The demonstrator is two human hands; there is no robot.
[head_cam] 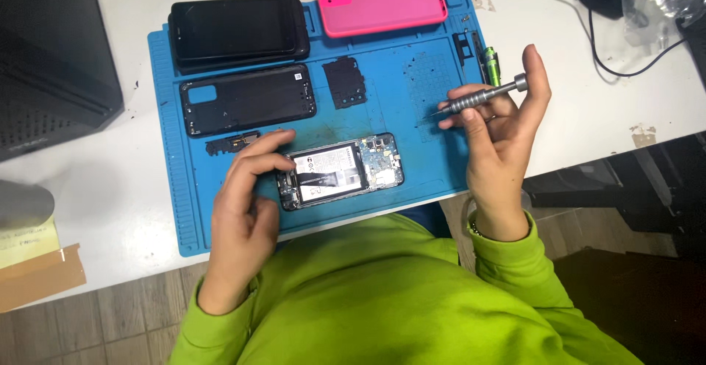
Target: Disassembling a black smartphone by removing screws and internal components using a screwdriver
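Pinching a grey screwdriver (478,98), the right hand (504,126); left hand (246,188) (fingers loosely spread) steadies the opened phone (342,171).

Inventory, by kind:
- Blue work mat (187,218): one, on the bench (110,188).
- Opened phone (342,171), battery exposed: one.
- Black phones, stacked (239,32): two.
- Pink phone case (381,1): one.
- Black back cover (248,99): one.
- Small black inner plates: two, one squarish (344,83), one narrow (232,143).
- Metal screwdriver (482,98): one.
- Green-handled tool (490,65): one.
- Hands: two, left (246,203) and right (504,126).
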